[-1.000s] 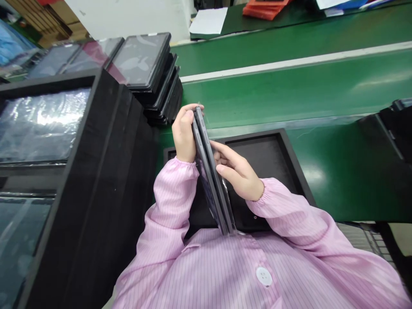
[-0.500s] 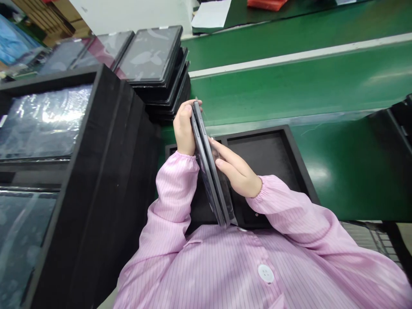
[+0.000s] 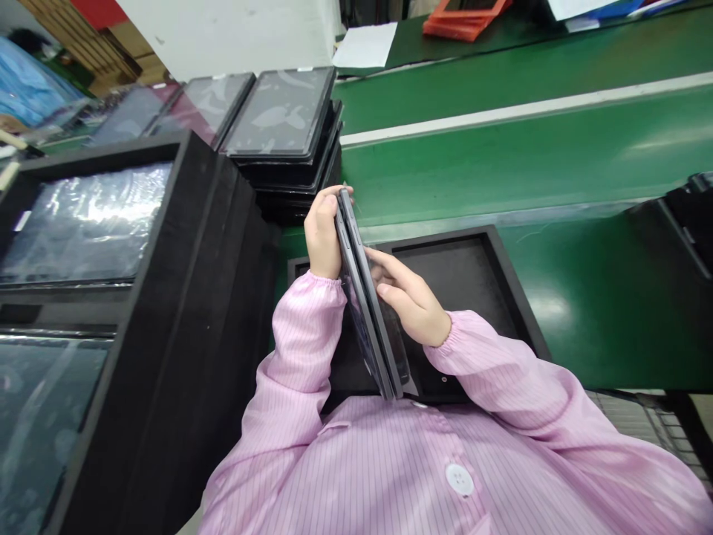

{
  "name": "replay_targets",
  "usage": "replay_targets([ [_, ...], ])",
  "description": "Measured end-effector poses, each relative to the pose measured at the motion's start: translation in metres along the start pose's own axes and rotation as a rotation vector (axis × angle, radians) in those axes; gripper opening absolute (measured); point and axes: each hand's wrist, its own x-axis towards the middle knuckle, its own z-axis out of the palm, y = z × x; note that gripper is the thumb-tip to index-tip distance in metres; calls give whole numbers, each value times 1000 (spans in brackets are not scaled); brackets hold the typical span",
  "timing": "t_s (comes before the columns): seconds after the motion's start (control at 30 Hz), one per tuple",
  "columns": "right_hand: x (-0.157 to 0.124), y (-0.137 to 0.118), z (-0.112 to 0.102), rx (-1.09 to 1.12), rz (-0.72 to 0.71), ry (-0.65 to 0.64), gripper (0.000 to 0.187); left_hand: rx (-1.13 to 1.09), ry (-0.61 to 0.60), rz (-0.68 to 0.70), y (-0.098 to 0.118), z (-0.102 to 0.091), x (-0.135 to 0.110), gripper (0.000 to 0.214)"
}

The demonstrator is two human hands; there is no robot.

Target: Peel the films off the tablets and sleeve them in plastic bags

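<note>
The tablet [image 3: 368, 319] is a thin, dark grey slab held on edge and tilted, its long side facing up; it may be two layers, though the angle makes that hard to tell. It stands over the left part of a black tray [image 3: 508, 279], with its near end just above the tray and close to the pink striped smock [image 3: 356, 475]. The left hand [image 3: 321, 241] curls its fingers [image 3: 326, 204] around the far end, pinching it against the palm. The right hand [image 3: 409, 293] sits on the right face, fingers [image 3: 390, 260] lightly spread, their tips pressed to it. Two wrapped panels [image 3: 83, 223] lie in black-edged trays close on the left, three framed screens [image 3: 278, 111] sit further off, and open tray floor lies to the right, before the green belt [image 3: 501, 160].
</note>
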Motion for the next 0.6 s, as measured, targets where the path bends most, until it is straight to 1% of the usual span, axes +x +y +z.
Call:
replay_targets([
  [0.1, 0, 1, 0, 64, -3, 15, 49, -15, -2, 7, 3, 2, -1, 51],
  [0.27, 0, 0, 0, 84, -21, 40, 46, -45, 2, 15, 8, 3, -4, 48],
  [0.4, -1, -3, 0, 96, -58, 53, 40, -49, -9, 21, 17, 4, -8, 45],
  [0.6, -5, -9, 0, 74, -99, 79, 42, -52, -38, 57, 32, 6, -17, 41],
])
